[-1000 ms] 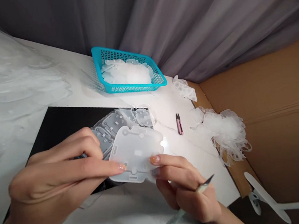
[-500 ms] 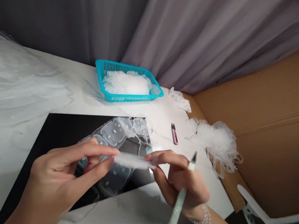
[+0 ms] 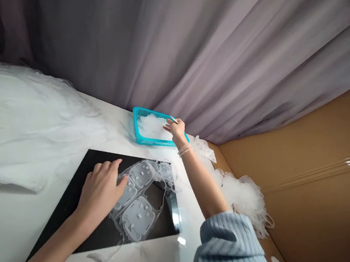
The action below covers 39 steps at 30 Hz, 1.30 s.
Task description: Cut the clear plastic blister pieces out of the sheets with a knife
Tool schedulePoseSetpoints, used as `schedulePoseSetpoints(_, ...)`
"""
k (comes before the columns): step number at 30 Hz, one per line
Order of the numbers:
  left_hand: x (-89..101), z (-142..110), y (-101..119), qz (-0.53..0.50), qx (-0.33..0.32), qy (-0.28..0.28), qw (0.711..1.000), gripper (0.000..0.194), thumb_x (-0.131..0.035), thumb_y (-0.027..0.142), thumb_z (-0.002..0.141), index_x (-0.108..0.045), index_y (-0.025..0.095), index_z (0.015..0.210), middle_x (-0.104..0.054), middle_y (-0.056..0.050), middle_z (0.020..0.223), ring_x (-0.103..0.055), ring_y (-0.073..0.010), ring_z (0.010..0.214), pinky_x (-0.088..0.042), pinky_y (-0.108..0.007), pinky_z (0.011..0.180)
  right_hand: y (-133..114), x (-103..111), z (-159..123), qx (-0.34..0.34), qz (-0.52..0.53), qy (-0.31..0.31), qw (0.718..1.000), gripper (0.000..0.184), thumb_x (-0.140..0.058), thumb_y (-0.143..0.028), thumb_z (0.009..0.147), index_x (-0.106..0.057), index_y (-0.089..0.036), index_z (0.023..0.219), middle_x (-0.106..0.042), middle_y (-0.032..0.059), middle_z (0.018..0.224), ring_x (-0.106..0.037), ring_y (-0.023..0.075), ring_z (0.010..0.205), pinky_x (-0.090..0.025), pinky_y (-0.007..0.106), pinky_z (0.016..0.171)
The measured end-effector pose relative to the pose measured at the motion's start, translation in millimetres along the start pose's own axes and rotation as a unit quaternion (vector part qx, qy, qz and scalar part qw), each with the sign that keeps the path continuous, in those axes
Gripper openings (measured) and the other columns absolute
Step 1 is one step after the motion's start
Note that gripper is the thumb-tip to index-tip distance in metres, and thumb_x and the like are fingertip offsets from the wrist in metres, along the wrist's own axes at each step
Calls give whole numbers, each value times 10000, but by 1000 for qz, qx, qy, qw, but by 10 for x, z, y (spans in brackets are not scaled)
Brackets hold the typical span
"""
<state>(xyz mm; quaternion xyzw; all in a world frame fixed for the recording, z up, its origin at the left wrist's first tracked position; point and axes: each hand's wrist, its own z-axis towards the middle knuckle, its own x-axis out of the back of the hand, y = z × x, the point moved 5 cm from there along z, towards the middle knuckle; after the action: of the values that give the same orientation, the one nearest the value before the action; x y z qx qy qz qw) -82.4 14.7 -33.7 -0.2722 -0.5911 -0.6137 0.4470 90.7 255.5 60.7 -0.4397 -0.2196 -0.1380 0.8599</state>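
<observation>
My right hand (image 3: 176, 130) reaches over the near right side of a blue plastic basket (image 3: 136, 128). It grips a slim, pale pen-style craft knife (image 3: 174, 119), of which only a short part shows. Some of its fingers stretch toward the thin white translucent pieces (image 3: 152, 127) heaped in the basket; no piece is visible in the hand. My left hand (image 3: 101, 190), thumb apart from the fingers, is over a black mat (image 3: 164, 228). Beside its thumb, and partly under it, lies a clear moulded sheet (image 3: 138, 218) of rounded panels joined by thin strips.
A large pile of filmy white material (image 3: 31, 129) covers the table's left side. White scraps (image 3: 244, 198) are heaped at the right by a cardboard wall (image 3: 307, 175). A grey curtain (image 3: 169, 44) hangs behind the basket.
The white translucent piece held between both hands is out of them. My right hand has moved forward to the basket with the knife; my left has opened over the mat. The view has shifted.
</observation>
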Motion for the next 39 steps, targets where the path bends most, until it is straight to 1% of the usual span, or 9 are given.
schedulePoseSetpoints(4, -56, -34, 95, 8, -16, -19, 1000, 349, -452, 307, 908, -667, 125, 1115, -704, -183, 1014, -610, -399, 1066, -490, -508, 840, 144, 368, -475, -102, -72, -4, 992, 288, -548, -433, 987, -604, -168, 890, -655, 36, 811, -649, 180, 747, -540, 299, 617)
schedulePoseSetpoints(8, -27, -9, 92, 1, -18, -33, 999, 232, -466, 300, 899, -665, 182, 923, -688, -164, 1008, -604, -387, 1066, -481, -482, 828, 127, 684, -1203, -135, -140, -66, 979, 360, -715, -478, 830, -504, -217, 701, -620, 14, 673, -635, 215, 694, -458, 303, 579)
schedulePoseSetpoints(13, -15, 7, 83, -24, -13, -42, 999, 214, -426, 247, 906, -611, 202, 1003, -719, -109, 909, -672, -317, 921, -485, -407, 743, 227, 635, -1824, -152, -194, -85, 966, 347, -782, -483, 792, -608, -183, 817, -667, 32, 782, -621, 198, 706, -505, 320, 623)
schedulePoseSetpoints(18, -22, 88, 89, -48, -3, -41, 998, 275, -415, 246, 918, -578, 258, 1139, -768, -49, 962, -720, -245, 810, -481, -327, 645, 367, 565, -1799, -160, -192, -77, 965, 304, -613, -370, 985, -629, -163, 1207, -658, 71, 1193, -670, 207, 999, -587, 402, 863)
schedulePoseSetpoints(24, 85, 221, 167, -41, -60, -12, 997, 446, -398, 281, 941, -535, 150, 1344, -665, -173, 1321, -596, -346, 1255, -495, -477, 983, 419, 835, -1356, -168, -188, 7, 968, 195, -650, -336, 894, -531, -195, 832, -606, 17, 779, -567, 176, 740, -478, 330, 733)
schedulePoseSetpoints(27, 140, -40, 105, -41, -153, -35, 987, 434, -407, 326, 962, -608, 168, 1313, -602, -134, 1448, -517, -299, 1373, -413, -464, 1138, 250, 899, -1490, -175, -175, 22, 969, 235, -522, -444, 963, -502, -217, 909, -596, 24, 778, -551, 187, 719, -450, 332, 705)
schedulePoseSetpoints(31, 135, -653, -6, -32, -332, -62, 941, 437, -378, 364, 1011, -641, 222, 1331, -609, -67, 1474, -538, -230, 1379, -370, -404, 1205, -195, 813, -1979, -190, -137, -26, 972, 457, -255, -561, 1041, -564, -230, 1096, -568, -12, 689, -568, 175, 624, -447, 304, 614)
schedulePoseSetpoints(35, 59, -972, 25, -7, -340, -62, 938, 485, -443, 394, 994, -565, 237, 1436, -526, -124, 1542, -452, -325, 1450, -332, -539, 1219, -676, 632, -2253, -149, -86, -72, 982, 447, -318, -521, 1056, -665, -239, 1074, -622, -1, 735, -618, 158, 693, -491, 291, 681)
schedulePoseSetpoints(39, -40, -1022, 199, 24, -325, -67, 943, 572, -594, 455, 913, -528, 328, 1466, -462, -129, 1588, -387, -448, 1464, -320, -672, 1171, -892, 321, -2205, -47, -42, -213, 975, 288, -483, -413, 1036, -689, -238, 1134, -742, 47, 1064, -692, 175, 975, -530, 306, 880)
